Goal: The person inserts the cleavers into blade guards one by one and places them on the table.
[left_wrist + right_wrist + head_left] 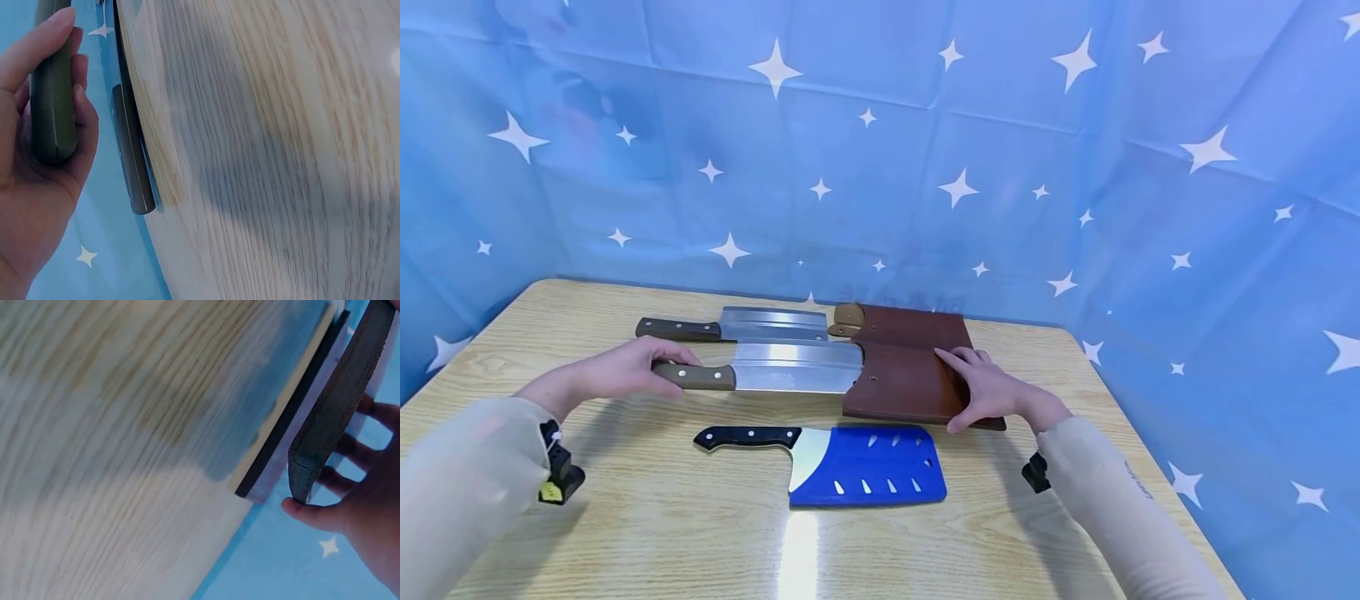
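Observation:
My left hand (pixel 636 372) grips the brown handle (pixel 55 100) of a cleaver (pixel 797 367), fingers curled round it. The broad steel blade points right, its end at the mouth of a brown leather sheath (pixel 910 379); the tip is hidden there. At the sheath's far end, my right hand (pixel 992 389) holds it, thumb at the near edge and fingers across the other face. In the right wrist view the sheath (pixel 331 406) is seen edge-on, raised off the table.
Behind lies a second cleaver (pixel 775 322) with a dark handle, beside another brown sheath (pixel 917 325). Nearer, a black-handled cleaver (pixel 752 437) wears a blue slotted cover (pixel 887 475). All are on a wood-grain table (pixel 647 533) before a blue star-patterned curtain (pixel 865 208).

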`<state>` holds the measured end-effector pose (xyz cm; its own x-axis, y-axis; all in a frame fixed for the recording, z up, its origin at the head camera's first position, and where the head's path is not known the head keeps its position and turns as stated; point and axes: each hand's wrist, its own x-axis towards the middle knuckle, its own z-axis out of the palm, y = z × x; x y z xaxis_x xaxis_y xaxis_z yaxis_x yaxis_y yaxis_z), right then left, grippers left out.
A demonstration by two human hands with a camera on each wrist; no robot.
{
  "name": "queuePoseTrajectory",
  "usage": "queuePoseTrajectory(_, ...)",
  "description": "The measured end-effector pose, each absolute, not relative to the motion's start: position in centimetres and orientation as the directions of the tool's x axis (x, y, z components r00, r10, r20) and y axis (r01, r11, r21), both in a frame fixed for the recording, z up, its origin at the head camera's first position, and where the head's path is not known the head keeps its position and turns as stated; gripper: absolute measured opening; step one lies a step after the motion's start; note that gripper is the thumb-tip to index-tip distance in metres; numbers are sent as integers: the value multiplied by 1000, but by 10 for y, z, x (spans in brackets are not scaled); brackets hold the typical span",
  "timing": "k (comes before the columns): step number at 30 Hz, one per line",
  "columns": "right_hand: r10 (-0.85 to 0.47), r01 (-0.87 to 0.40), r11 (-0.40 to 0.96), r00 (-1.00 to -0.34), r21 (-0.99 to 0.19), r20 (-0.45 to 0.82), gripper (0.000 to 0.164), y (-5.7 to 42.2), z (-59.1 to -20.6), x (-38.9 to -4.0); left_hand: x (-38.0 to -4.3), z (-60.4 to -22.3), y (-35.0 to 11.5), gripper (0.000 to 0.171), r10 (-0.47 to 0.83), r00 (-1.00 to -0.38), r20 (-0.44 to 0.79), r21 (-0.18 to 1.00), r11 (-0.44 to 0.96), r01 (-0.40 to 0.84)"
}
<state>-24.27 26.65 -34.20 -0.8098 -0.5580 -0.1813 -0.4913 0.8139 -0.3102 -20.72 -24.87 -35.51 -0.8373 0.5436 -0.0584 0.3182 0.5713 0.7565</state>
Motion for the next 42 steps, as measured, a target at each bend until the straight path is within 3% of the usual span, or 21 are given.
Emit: queuePoseTrajectory(42, -597, -542, 792, -782, -280, -178, 112, 225, -333, -252, -221, -357, -196, 46, 528, -845, -84, 781, 562, 274)
